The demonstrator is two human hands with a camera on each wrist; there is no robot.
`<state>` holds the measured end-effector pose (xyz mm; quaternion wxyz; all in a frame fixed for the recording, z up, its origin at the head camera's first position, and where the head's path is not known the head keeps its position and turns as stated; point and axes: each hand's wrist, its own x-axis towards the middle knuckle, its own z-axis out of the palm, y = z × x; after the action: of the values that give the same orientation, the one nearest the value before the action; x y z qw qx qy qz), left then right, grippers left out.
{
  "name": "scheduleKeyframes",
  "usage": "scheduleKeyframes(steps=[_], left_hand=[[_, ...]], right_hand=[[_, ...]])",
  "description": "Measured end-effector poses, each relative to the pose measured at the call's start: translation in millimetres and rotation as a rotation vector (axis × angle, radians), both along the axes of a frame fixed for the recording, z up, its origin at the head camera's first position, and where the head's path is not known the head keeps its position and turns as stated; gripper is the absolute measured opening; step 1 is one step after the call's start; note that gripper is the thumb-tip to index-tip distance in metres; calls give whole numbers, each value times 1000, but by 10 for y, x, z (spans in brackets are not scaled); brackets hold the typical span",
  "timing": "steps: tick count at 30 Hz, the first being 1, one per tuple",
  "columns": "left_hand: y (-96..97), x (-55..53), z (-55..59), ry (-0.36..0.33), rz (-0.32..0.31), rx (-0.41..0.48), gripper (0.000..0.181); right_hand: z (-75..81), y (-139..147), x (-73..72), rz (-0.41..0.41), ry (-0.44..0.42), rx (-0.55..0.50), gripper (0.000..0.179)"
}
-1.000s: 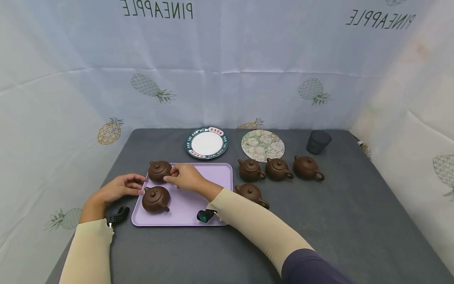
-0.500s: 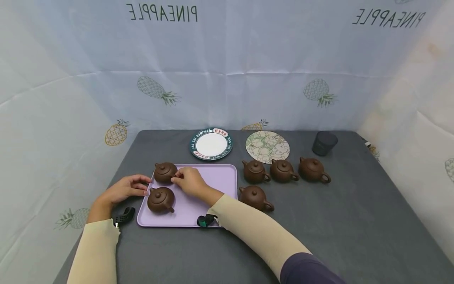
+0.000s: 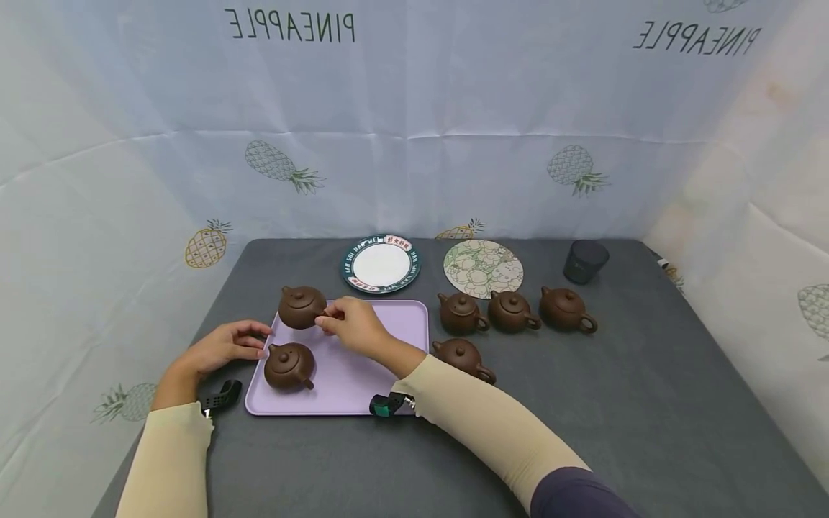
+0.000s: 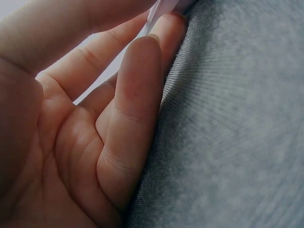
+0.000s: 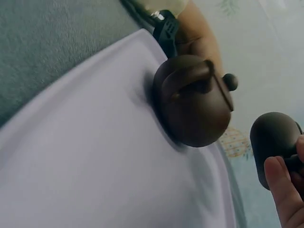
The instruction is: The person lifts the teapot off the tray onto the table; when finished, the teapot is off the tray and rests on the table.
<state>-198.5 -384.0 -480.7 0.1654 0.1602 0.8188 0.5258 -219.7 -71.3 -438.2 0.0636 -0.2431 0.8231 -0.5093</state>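
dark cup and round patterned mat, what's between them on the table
Only bare grey tabletop lies between the cup and the mat, in the head view.

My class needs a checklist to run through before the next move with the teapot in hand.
1. Right hand gripping the held teapot: ok, by its handle.
2. Its lid steadied by a hand: not ok, none touches it.
3. Left hand at the left edge of the tray: ok.
4. Other teapot on the tray upright: ok.
5. Right sleeve clear of the partly covered teapot: cannot tell from the head view.
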Motion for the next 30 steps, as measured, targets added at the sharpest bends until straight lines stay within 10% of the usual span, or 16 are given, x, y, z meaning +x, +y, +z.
scheduleKeyframes(steps=[12,30], left_hand=[[19,-1,23,-12,-4,2,43],[6,9,35,-37,25,-20,45]], right_hand=[[190,607,128,-21,-104,-164,13],[156,1863,401,-108,-20,-191,12]])
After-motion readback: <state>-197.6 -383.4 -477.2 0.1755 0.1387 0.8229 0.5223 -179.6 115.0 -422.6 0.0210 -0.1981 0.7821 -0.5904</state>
